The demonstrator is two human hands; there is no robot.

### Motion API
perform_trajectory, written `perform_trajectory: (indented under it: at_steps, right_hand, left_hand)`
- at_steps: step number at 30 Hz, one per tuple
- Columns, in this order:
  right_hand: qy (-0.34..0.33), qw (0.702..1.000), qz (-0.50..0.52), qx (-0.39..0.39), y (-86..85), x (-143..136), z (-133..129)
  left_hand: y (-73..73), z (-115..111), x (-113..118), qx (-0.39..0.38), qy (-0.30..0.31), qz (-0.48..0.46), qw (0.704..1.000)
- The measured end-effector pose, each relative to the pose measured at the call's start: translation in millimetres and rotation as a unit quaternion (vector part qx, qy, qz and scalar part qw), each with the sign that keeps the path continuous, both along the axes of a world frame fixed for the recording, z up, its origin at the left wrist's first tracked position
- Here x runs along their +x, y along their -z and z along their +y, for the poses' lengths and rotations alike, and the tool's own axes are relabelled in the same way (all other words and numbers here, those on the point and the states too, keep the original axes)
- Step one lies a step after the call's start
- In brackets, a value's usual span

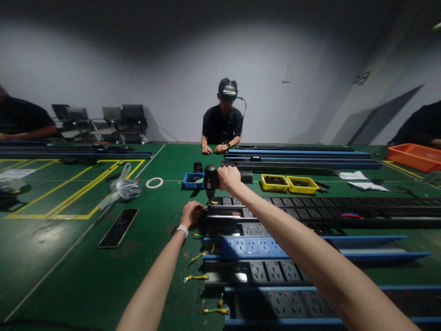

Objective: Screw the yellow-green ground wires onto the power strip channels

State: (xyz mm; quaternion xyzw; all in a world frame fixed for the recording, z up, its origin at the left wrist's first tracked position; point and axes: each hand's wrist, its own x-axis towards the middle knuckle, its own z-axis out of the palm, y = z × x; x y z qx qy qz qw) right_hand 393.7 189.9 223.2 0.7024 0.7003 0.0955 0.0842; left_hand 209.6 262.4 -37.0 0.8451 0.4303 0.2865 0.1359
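My right hand (228, 178) is wrapped around a black cordless power drill (211, 180), which points down over the left end of a black power strip (237, 212). My left hand (193, 214), with a white band on the wrist, is at that same end, its fingertips pinched on what looks like a short yellow-green wire. The drill's tip is hard to make out against the dark strip. Nearer to me lie a blue power strip (255, 247) and several black ones. Short yellow-green wires (196, 277) with ring terminals stick out of their left ends.
A blue bin (193, 181) and two yellow bins (274, 182) of small parts stand beyond the strips. On the left lie a phone (118, 228), a plastic bag (126, 188) and a white tape ring (154, 183). A co-worker (222, 122) sits opposite; an orange crate (415, 157) stands far right.
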Motion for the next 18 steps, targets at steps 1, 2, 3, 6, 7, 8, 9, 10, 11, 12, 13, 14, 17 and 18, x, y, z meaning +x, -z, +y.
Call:
perform_trajectory:
  at_steps: [1, 2, 3, 6, 7, 8, 9, 10, 11, 12, 13, 14, 17, 18]
  right_hand:
    - [0.000, 1.000, 0.001, 0.001, 0.7, 0.2, 0.3]
    - [0.001, 1.000, 0.003, 0.001, 1.3, 0.3, 0.7]
    - [0.001, 1.000, 0.006, 0.002, 2.0, 0.5, 1.0]
    - [0.002, 1.000, 0.012, 0.005, 3.0, 1.1, 1.8]
    - [0.002, 1.000, 0.014, 0.006, 3.1, 1.3, 2.0]
    - [0.002, 1.000, 0.015, 0.007, 3.1, 1.5, 2.2]
    - [0.003, 1.000, 0.016, 0.007, 3.2, 1.7, 2.5]
    - [0.004, 1.000, 0.017, 0.007, 3.3, 1.9, 2.8]
    - [0.005, 1.000, 0.017, 0.006, 3.5, 2.0, 3.2]
    - [0.005, 1.000, 0.016, 0.006, 3.8, 2.1, 3.6]
    - [0.005, 1.000, 0.016, 0.004, 4.0, 2.0, 4.1]
    - [0.004, 1.000, 0.015, 0.003, 4.3, 1.9, 4.5]
    - [0.002, 1.000, 0.012, 0.001, 4.5, 1.2, 5.6]
    - [0.002, 1.000, 0.012, 0.000, 4.5, 1.0, 5.7]
  left_hand:
    - [0.4, 0.4, 0.0, 0.000, 0.000, 0.001, 1.000]
    - [0.7, 0.7, 0.0, 0.000, 0.002, 0.002, 1.000]
    - [0.8, 1.0, 0.0, 0.000, 0.003, 0.003, 1.000]
    - [0.7, 1.6, 0.0, 0.002, 0.008, 0.005, 1.000]
    - [0.6, 1.7, 0.0, 0.003, 0.009, 0.005, 1.000]
    - [0.6, 1.8, 0.1, 0.004, 0.010, 0.005, 1.000]
    - [0.6, 2.0, 0.1, 0.005, 0.011, 0.005, 1.000]
    - [0.8, 2.1, 0.1, 0.005, 0.011, 0.005, 1.000]
    - [1.0, 2.2, 0.1, 0.005, 0.011, 0.005, 1.000]
    - [1.4, 2.3, 0.1, 0.005, 0.010, 0.005, 1.000]
    - [1.7, 2.4, 0.1, 0.005, 0.009, 0.004, 1.000]
    - [2.1, 2.5, 0.0, 0.004, 0.008, 0.004, 1.000]
    - [2.9, 3.0, 0.1, 0.003, 0.006, 0.002, 1.000]
    - [3.0, 3.1, 0.1, 0.002, 0.006, 0.002, 1.000]
